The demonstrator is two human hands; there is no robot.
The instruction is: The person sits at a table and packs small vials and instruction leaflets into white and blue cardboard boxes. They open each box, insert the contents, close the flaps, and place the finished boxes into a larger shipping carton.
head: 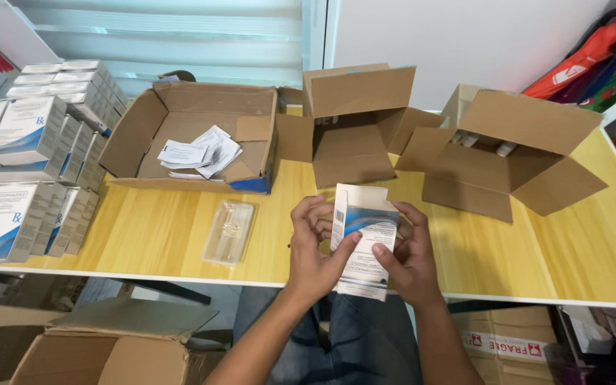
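Grip: both hands are closed around a small white and blue box (pixel 362 239), held upright over the near edge of the table (pixel 180 235).
Left hand (pixel 314 251): wraps the box's left side, thumb pressed across its front.
Right hand (pixel 409 255): holds the right side, thumb on the front, fingers behind.
Box: its top flap stands open; whether anything is inside cannot be told.
Plastic tray (pixel 229 232): clear, lies flat on the yellow wooden table, well to the left of the hands.
Left carton (pixel 194 135): brown cardboard, lies open, with folded paper leaflets (pixel 197 153) inside.
Middle carton (pixel 354 121): open, flaps spread, just behind the held box.
Right carton (pixel 515 146): open, with a few small white items showing at its back.
Stacked boxes (pixel 30 164): white and blue, piled in rows at the table's left end.
Floor carton (pixel 108 342): brown, open, below the table's near left edge.
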